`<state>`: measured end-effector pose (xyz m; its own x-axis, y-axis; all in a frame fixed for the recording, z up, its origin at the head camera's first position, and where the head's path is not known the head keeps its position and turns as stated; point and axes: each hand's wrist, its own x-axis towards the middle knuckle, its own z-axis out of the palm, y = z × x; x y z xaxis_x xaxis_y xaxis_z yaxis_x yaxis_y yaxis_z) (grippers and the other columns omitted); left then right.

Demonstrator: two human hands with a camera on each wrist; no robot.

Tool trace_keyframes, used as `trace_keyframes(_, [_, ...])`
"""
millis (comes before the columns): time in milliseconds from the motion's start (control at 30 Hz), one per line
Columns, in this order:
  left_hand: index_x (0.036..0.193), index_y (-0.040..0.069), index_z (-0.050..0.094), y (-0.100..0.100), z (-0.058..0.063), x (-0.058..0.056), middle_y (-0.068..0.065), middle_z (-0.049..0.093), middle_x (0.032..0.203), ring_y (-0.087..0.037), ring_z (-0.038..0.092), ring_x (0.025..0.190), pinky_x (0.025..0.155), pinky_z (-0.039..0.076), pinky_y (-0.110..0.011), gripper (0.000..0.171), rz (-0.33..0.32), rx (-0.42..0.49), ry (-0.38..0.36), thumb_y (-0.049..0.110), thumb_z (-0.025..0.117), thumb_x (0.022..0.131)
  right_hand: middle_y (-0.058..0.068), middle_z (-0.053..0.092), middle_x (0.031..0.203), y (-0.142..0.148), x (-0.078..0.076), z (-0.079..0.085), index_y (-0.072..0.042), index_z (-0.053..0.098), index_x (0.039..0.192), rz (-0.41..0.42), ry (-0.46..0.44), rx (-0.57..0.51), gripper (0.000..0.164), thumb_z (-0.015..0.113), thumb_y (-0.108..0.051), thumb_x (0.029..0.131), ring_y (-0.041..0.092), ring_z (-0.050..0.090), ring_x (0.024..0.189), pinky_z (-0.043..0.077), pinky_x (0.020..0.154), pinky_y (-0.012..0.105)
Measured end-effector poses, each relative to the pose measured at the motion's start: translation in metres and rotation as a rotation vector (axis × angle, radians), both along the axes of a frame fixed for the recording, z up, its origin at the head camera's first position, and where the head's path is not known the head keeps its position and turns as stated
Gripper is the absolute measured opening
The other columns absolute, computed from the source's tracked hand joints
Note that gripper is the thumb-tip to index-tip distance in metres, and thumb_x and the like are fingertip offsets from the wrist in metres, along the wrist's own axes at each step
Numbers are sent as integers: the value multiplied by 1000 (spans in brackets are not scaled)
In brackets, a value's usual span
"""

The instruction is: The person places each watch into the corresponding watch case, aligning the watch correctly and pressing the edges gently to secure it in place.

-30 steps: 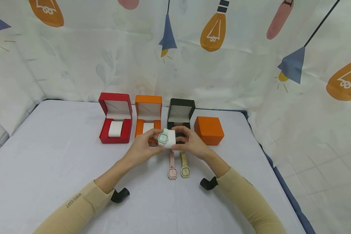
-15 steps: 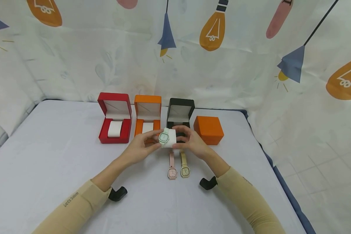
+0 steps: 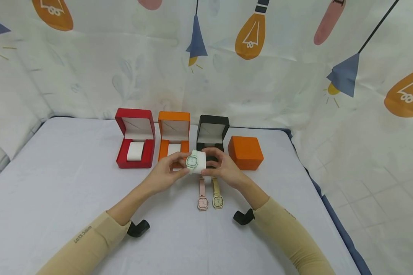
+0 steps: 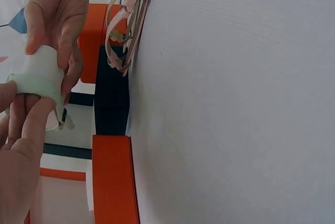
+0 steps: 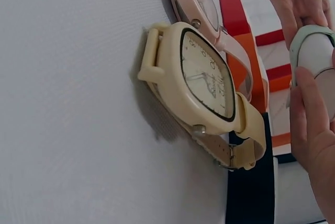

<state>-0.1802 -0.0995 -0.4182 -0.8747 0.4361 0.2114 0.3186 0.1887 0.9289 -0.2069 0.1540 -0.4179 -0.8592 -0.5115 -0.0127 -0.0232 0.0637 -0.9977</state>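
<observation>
A mint-green wristwatch sits round one end of a white watch cushion, raised above the table. My left hand pinches the watch at its left side, thumb below and fingers above. From the right, my right hand grips the cushion's other end between thumb and fingers. In the left wrist view the green strap wraps the cushion, with left fingertips at its near edge. Below the hands lie a pink watch and a pale yellow watch, side by side on the cloth.
Behind the hands stand an open red box and an open orange box, each with a white cushion. An open black box is partly hidden by the hands. A closed orange box stands right of it. Patterned fabric hangs behind.
My left hand and forearm have shifted slightly left and the fingers have changed their hold on the watch. The right hand stays almost still.
</observation>
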Motion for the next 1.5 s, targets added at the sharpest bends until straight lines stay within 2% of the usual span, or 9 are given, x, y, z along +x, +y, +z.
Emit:
trace_keyframes(167, [143, 5, 55, -2, 2, 2, -10, 59, 134, -30, 58, 119, 93, 55, -29, 50, -13, 24, -6, 2, 71, 96, 13, 43, 149, -3, 3, 3, -5, 44, 147, -7, 27, -25, 68, 76, 7, 88, 34, 61, 115, 56, 96, 40])
trace_keyframes(333, [145, 8, 53, -3, 2, 2, -10, 51, 147, -33, 50, 132, 99, 53, -38, 51, -14, 31, -12, 2, 69, 97, 12, 42, 150, -7, 5, 5, -5, 42, 149, -32, 49, -8, 71, 77, 5, 89, 33, 61, 115, 56, 96, 39])
trace_keyframes(467, [147, 11, 52, -2, 3, 4, -10, 51, 147, -34, 55, 129, 99, 54, -43, 53, -16, 29, -7, 2, 68, 98, 10, 41, 150, -9, 8, 6, -6, 43, 149, -64, 41, -7, 70, 77, 6, 88, 32, 61, 115, 56, 95, 38])
trace_keyframes(700, [150, 5, 44, 6, 3, 8, -14, 47, 150, -37, 59, 123, 98, 54, -37, 58, -11, 66, -21, -4, 66, 97, 10, 41, 149, -13, 9, 5, -9, 45, 146, -106, 66, -23, 72, 79, 8, 86, 32, 61, 117, 57, 93, 39])
trace_keyframes(800, [151, 4, 39, 11, 4, 11, -14, 40, 156, -38, 52, 134, 103, 49, -36, 64, -15, 91, -65, -6, 68, 95, 10, 42, 147, -15, 9, 3, -11, 45, 146, -125, 83, -11, 73, 80, 8, 84, 31, 61, 117, 57, 92, 39])
trace_keyframes(933, [153, 2, 32, 16, 6, 17, -16, 26, 164, -37, 31, 149, 112, 38, -41, 70, -35, 98, -107, -5, 69, 95, 10, 41, 146, -16, 10, 1, -11, 45, 145, -135, 106, 6, 75, 82, 8, 83, 31, 61, 117, 58, 91, 38])
trace_keyframes(1067, [154, 2, 30, 16, 9, 19, -17, 22, 165, -38, 24, 152, 115, 32, -46, 71, -46, 80, -107, -2, 70, 95, 10, 41, 147, -15, 10, 2, -12, 44, 145, -131, 129, 26, 74, 82, 6, 84, 31, 61, 117, 58, 91, 38])
trace_keyframes(1267, [152, 6, 37, 12, 9, 15, -15, 33, 160, -38, 37, 145, 113, 39, -44, 70, -56, 75, -93, -2, 73, 93, 4, 41, 152, -8, 10, 5, -12, 46, 147, -104, 134, 67, 72, 81, 1, 86, 29, 61, 119, 57, 93, 39])
trace_keyframes(1500, [156, 11, 37, 4, 5, 8, -14, 38, 154, -40, 52, 130, 102, 51, -41, 78, -33, 75, -119, 4, 78, 91, 3, 44, 150, -4, 10, 5, -14, 49, 147, -15, 122, 20, 72, 81, 5, 85, 31, 60, 120, 57, 93, 42])
